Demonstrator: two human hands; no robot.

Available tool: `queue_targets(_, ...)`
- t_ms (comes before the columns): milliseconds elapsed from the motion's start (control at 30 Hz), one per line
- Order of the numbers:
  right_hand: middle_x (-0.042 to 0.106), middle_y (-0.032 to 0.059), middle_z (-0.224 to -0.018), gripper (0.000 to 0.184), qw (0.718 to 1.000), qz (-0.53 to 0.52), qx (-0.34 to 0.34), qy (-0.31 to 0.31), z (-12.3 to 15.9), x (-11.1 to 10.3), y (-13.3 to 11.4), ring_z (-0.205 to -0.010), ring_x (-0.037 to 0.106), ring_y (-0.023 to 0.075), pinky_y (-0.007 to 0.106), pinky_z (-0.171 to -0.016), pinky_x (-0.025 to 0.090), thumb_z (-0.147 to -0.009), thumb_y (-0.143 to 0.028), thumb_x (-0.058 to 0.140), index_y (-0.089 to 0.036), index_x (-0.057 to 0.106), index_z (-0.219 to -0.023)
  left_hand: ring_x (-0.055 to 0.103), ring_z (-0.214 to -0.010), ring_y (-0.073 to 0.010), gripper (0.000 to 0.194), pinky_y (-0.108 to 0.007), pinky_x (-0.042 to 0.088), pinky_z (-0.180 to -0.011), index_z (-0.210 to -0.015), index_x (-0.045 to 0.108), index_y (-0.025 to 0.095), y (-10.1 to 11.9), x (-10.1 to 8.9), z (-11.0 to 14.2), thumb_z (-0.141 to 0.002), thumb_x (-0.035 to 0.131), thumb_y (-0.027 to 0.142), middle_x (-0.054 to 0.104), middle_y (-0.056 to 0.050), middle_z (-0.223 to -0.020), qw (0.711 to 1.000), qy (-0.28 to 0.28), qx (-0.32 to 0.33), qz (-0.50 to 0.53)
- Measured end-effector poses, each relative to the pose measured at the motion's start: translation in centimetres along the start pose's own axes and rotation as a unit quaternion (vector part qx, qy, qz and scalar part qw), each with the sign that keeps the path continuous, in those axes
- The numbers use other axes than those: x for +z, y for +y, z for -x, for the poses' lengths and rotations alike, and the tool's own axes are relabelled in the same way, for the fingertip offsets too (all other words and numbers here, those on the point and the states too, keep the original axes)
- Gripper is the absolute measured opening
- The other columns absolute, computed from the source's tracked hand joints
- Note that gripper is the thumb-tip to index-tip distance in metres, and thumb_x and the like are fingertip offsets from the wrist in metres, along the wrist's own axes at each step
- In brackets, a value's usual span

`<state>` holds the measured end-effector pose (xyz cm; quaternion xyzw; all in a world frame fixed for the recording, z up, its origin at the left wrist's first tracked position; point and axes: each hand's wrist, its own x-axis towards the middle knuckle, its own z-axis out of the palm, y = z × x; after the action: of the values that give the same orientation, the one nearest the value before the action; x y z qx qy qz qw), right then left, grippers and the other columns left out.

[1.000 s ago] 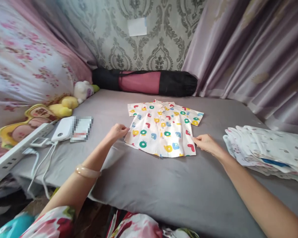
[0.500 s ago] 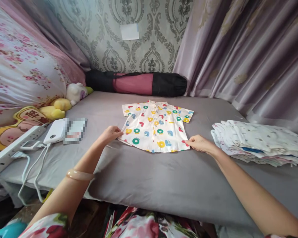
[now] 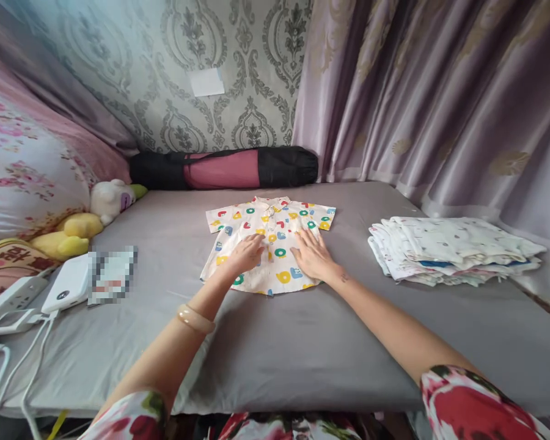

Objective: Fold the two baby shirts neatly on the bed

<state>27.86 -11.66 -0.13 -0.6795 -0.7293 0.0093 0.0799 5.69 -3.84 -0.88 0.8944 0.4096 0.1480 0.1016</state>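
Touching a shirt [image 3: 275, 264] with right hand [image 3: 315, 255] wide-fingered, left hand [image 3: 245, 253] narrower-fingered, over a grey sheet [image 3: 297, 354] before patterned wallpaper [image 3: 252, 85] and curtains [image 3: 376, 104].

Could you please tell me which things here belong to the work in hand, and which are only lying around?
In the work:
printed shirt, with left hand and right hand on it
perhaps the folded cloth stack, untouched

Lying around:
black-and-pink roll
plush toys
power strip
white device near it

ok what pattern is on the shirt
The shirt is white with scattered red, yellow, green and blue motifs, seen in the head view.
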Motion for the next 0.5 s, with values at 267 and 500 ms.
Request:
queue_targets(267, 0.02, 0.0124, -0.161, 0.061, 0.997, -0.069, 0.02, -0.023, -1.4, 2.9, -0.1, -0.149, 0.014, 0.0278, 0.052, -0.118, 0.006, -0.1, -0.046, 0.026, -0.015, 0.031, -0.152, 0.042, -0.135, -0.0233, 0.034, -0.038, 0.035, -0.111, -0.128, 0.049, 0.02, 2.4, 3.3, -4.9, -0.098, 0.033, 0.024, 0.051, -0.012, -0.14, 0.997, -0.05, 0.001, -0.05)
queue_targets(500, 0.037, 0.0084, -0.155, 0.052, 0.976, -0.212, 0.04, -0.04, -2.3, 0.3, 2.2, -0.142, 0.033, 0.0206, 0.038, -0.114, 0.024, -0.1, -0.04, 0.031, -0.022, 0.04, -0.148, 0.055, -0.119, -0.0287, 0.042, -0.041, 0.045, -0.096, -0.127, 0.057, 0.027, 4.0, 0.9, -6.9, -0.091, 0.037, 0.017, 0.059, -0.01, -0.127, 0.985, -0.134, -0.036, -0.106)
